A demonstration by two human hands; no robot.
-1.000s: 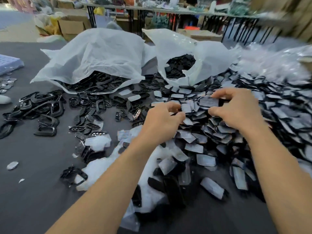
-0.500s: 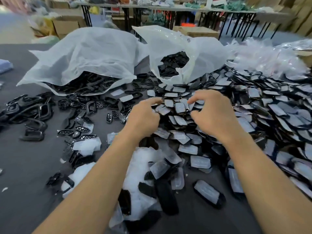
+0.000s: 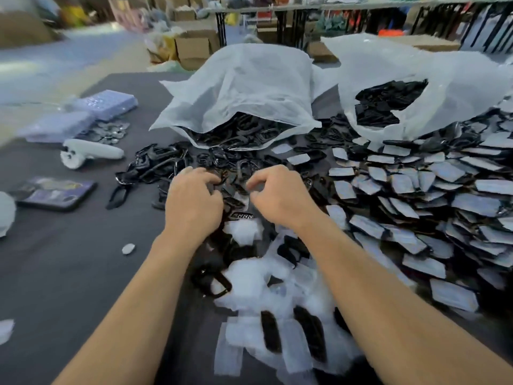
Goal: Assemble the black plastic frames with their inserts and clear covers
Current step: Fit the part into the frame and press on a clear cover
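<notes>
My hands (image 3: 194, 201) (image 3: 280, 195) curl over loose black frames (image 3: 163, 165); holding anything? I cannot tell.
Finished pieces (image 3: 433, 195) piled right; sacks (image 3: 249, 87) remain.

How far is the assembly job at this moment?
Done: a large pile of covered pieces lies at right. In hand: both the left hand and right hand are curled over loose black frames; any grip is hidden. Left: a bag still spilling frames.
</notes>
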